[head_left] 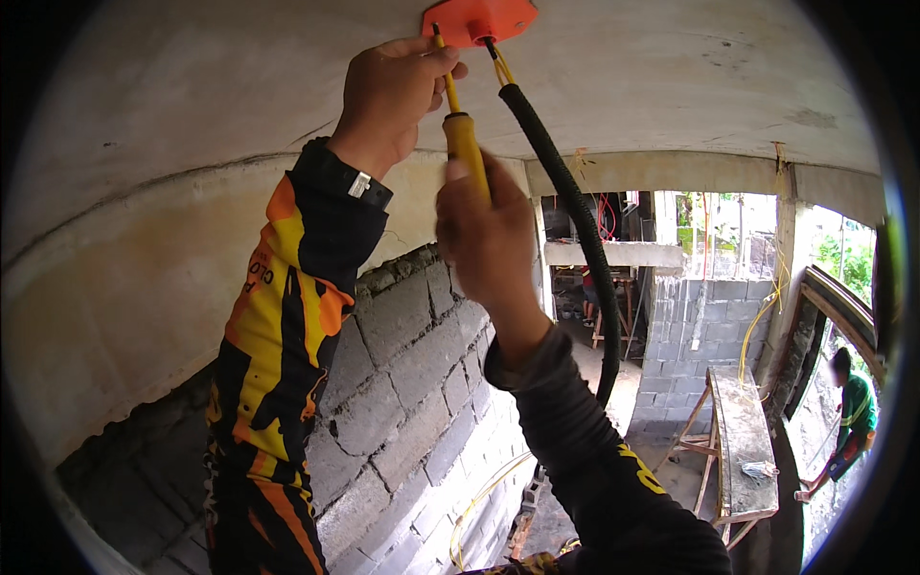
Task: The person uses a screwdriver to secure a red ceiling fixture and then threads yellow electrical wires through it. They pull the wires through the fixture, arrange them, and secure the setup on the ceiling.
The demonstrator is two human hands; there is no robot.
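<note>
An orange junction box cover plate [487,17] lies against the ceiling at the top of the head view. A screwdriver [462,144] with a yellow handle and yellow shaft points up at the plate's left side, its tip at a dark screw spot. My right hand [487,225] is wrapped round the handle. Higher up, my left hand [393,91] is closed at the shaft near the tip, its fingers pinched beside the plate. Yellow wires [502,69] come out of the hole in the plate and run into a black corrugated conduit [565,182], which hangs down past my right hand.
A grey block wall [402,383] runs along the left. Below right stands a wooden trestle bench [743,441] with a small pale bundle on it. Another person [851,412] in a green top bends by the window opening at far right. Loose yellow wires [767,316] hang near a post.
</note>
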